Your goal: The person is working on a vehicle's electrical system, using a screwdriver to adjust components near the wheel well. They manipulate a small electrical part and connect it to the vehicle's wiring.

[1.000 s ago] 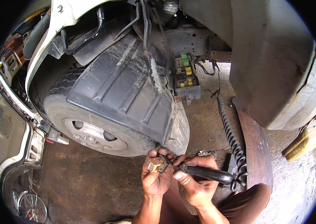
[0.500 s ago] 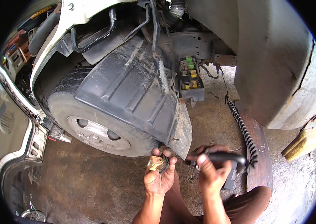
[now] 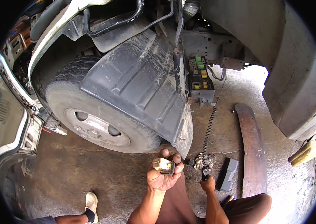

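My left hand (image 3: pixel 163 173) is closed around a small relay (image 3: pixel 162 164) with a cream-coloured body and a black frame, held up between thumb and fingertips. To its right and lower, my right hand (image 3: pixel 208 183) grips a black-handled tool (image 3: pixel 204 173); the fingers hide most of it. A black coiled cord (image 3: pixel 209 125) runs from this tool up toward the vehicle's frame. Beyond my hands, an uncovered fuse box (image 3: pixel 201 78) with green and yellow fuses hangs beside the wheel-arch liner. A long grey cover (image 3: pixel 229 174) lies on the floor beside my right hand.
The truck wheel (image 3: pixel 98 121) and black wheel-arch liner (image 3: pixel 139 82) fill the left and middle. A curved wooden plank (image 3: pixel 253 149) lies at right, with a yellow piece (image 3: pixel 307 151) farther right. A crumpled rag-like bundle (image 3: pixel 203 161) sits near the cord. Another person's shoe (image 3: pixel 91 205) stands at lower left.
My right hand has gone down and away from the left hand with the black-handled tool, and the cord hangs straighter. My left hand still holds the relay, now turned slightly. Another person's leg has appeared.
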`<state>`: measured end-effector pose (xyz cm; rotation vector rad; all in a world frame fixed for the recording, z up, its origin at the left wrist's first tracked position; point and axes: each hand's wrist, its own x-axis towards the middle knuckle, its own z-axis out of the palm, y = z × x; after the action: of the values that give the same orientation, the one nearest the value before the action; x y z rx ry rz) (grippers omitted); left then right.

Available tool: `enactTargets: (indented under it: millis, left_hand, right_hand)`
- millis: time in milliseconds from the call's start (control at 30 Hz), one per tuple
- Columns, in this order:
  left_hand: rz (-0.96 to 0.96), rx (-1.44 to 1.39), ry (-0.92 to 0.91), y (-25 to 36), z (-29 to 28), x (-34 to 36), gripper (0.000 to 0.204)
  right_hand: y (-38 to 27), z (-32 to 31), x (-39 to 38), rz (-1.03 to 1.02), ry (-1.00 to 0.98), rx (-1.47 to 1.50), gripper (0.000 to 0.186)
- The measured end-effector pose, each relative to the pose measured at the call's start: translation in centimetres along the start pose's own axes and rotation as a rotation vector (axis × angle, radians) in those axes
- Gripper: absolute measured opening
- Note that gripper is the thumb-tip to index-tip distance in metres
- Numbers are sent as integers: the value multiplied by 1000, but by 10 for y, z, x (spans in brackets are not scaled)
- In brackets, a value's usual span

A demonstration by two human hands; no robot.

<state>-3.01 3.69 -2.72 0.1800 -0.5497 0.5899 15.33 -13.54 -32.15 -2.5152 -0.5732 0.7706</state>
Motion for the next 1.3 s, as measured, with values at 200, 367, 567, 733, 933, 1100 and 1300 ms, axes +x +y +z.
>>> enactTargets:
  millis: [200,367,567,733,933,1100,1300]
  left_hand:
    - [-69,-21,-11,6,-4,10,58]
    - [-104,264,149,26,3,23,57]
    - [41,884,211,30,20,41,55]
    - [26,1085,218,29,40,53,63]
    - [-136,1214,143,34,61,64,73]
    - [-122,1226,118,24,60,76,86]
    - [-57,1282,211,4,62,82,94]
  right_hand:
    - [-58,-76,-22,-101,140,72,37]
    - [-138,-179,-81,-453,130,450,23]
    - [-211,-262,-169,-605,-35,830,34]
    - [-266,-284,-190,-782,-122,656,67]
    - [-287,-304,-193,-914,-52,246,79]
    - [-280,-295,-169,-900,-81,407,74]
    - [-268,-292,-135,-913,-292,728,62]
